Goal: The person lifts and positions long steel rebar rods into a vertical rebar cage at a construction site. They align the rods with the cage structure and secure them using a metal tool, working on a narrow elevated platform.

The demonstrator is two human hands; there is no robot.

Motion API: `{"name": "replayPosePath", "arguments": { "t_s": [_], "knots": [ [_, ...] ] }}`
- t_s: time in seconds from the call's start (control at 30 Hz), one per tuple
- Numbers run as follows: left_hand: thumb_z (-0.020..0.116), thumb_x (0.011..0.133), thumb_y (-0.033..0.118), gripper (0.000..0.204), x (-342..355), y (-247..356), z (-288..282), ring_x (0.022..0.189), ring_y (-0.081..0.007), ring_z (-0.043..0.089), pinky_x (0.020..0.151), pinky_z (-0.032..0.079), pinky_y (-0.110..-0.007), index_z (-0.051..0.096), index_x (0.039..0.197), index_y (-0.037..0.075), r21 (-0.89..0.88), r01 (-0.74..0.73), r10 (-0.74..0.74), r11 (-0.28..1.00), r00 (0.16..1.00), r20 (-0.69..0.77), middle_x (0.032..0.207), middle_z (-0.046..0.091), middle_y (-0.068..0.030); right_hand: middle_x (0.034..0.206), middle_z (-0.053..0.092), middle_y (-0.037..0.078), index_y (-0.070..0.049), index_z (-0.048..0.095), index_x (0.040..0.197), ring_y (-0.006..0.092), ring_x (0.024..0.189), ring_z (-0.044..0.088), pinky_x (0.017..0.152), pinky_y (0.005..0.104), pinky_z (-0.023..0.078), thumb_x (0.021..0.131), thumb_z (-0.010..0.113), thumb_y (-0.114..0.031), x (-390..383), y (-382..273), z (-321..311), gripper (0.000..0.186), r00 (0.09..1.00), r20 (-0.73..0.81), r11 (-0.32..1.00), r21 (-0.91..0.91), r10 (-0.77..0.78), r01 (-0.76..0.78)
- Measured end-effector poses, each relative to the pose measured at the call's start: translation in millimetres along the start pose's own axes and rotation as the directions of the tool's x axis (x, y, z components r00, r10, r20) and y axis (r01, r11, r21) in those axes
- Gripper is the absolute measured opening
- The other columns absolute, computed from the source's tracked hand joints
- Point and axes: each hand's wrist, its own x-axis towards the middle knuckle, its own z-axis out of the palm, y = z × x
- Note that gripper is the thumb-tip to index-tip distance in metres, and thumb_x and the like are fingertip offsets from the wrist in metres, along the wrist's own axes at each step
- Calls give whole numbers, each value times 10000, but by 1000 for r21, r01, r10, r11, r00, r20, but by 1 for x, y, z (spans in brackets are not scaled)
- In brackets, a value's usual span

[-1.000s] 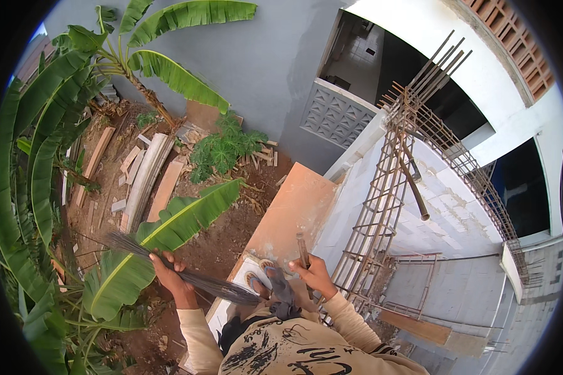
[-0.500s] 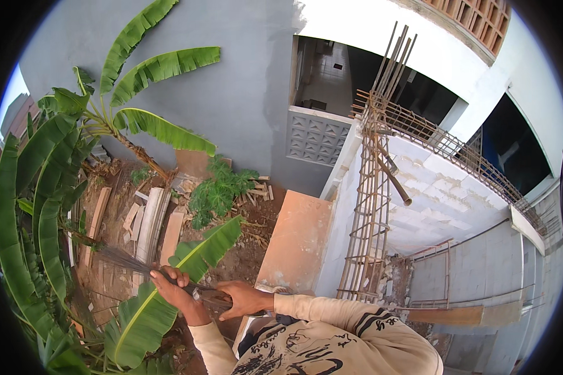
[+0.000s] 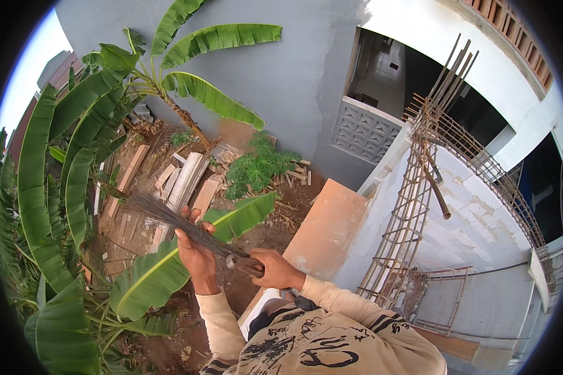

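Note:
A bundle of thin dark tie wires (image 3: pixel 159 210) slants across in front of me, its loose ends fanned out at the upper left. My left hand (image 3: pixel 197 256) cradles the bundle from below, palm up, with the fingertips curled over it. At the lower right end, my right hand (image 3: pixel 274 269) is closed round the bundled wires. Beside the right fingers is a small rounded metal piece (image 3: pixel 233 261); whether it belongs to a tool is unclear.
A tied rebar column cage (image 3: pixel 401 234) rises at my right beside a white block wall (image 3: pixel 475 206). Banana leaves (image 3: pixel 147 275) spread below and left. Planks (image 3: pixel 184 187) and rubble lie on the soil below. An orange-brown board (image 3: pixel 328 228) lies ahead.
The whole view has shifted, so the surroundings sit farther right. My left hand has turned more palm up, its grip looser, and more of the wire bundle shows between my hands.

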Motion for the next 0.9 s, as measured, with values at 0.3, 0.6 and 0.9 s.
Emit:
{"name": "replayPosePath", "arguments": {
  "t_s": [0.3,0.6,0.9],
  "knots": [
    [426,959,651,783,-10,-19,3,895,-179,586,796,531,-308,367,1471,61,-218,-8,-20,976,992,-126,1392,503,-143,713,431,129,48,492,782,301,610,472,586,396,390,632,689,-90,5,8,-8,284,996,71,994,-91,58,-52],
    [467,942,661,784,-14,-56,-1,891,-176,588,796,527,-320,434,1399,25,36,129,-122,991,979,-164,1310,557,-136,797,513,172,40,515,799,373,753,552,670,452,420,631,684,-150,2,25,-10,305,998,-14,996,-59,60,-60],
    [475,983,605,724,-9,-120,24,1164,-247,574,951,500,-416,409,1428,38,374,434,-465,820,885,-8,1413,503,-165,851,530,151,11,497,769,382,788,595,676,456,463,650,694,-164,-22,42,-89,289,923,-318,905,-291,216,-311]
  ]
}}
